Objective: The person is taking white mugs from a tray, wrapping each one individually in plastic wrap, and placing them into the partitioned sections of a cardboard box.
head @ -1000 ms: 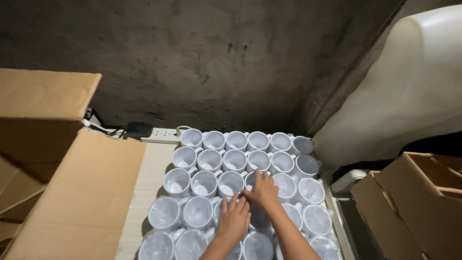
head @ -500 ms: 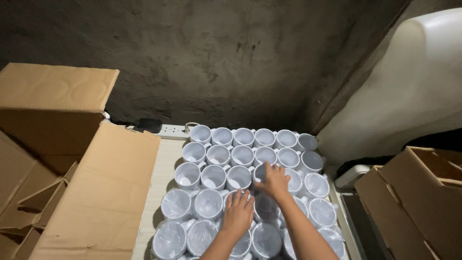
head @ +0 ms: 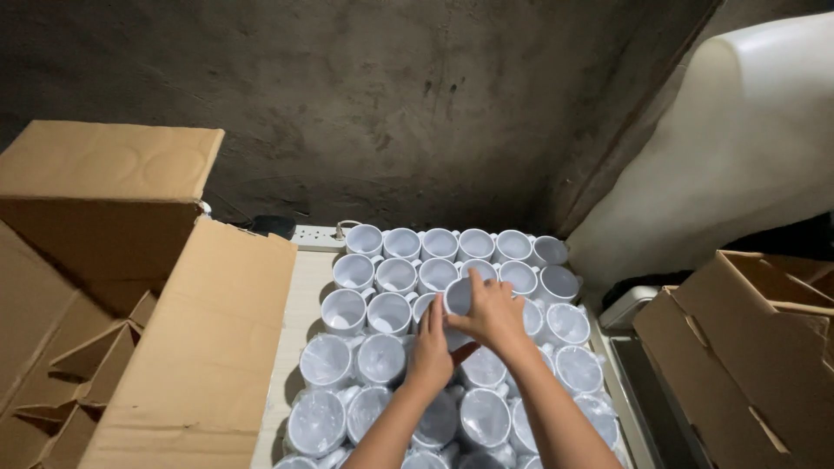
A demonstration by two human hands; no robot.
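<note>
White mugs (head: 395,276) stood packed in rows on the table (head: 300,295), the nearer ones wrapped in clear plastic. Your right hand (head: 497,317) gripped one white mug (head: 458,296) lifted above the middle rows; your left hand (head: 432,347) lay open beside it, fingers touching its side. Brown cardboard boxes (head: 187,347) flanked the table on both sides.

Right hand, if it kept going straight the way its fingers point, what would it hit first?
The right hand holds a white mug, fingers pointing up-left. Straight on, it probably meets the unwrapped mugs behind; depth is unclear.
</note>
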